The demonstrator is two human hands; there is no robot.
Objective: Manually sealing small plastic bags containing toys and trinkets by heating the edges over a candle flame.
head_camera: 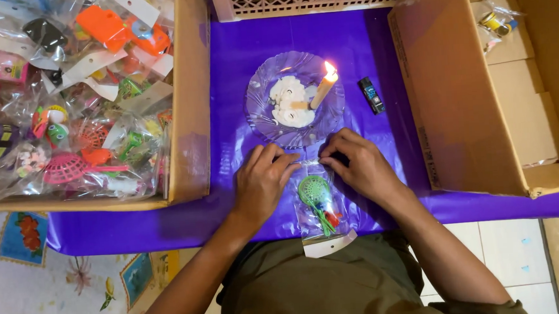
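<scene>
Pinching toy packet [319, 203], candle [323, 89] ahead, boxes flanking

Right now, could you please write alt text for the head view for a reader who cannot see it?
A person's left hand and right hand press the top edge of a clear bag holding a green toy on a purple table cover. Beyond them, a lit candle stands on a glass plate, between a cardboard box of bagged toys and a nearly empty box.
</scene>
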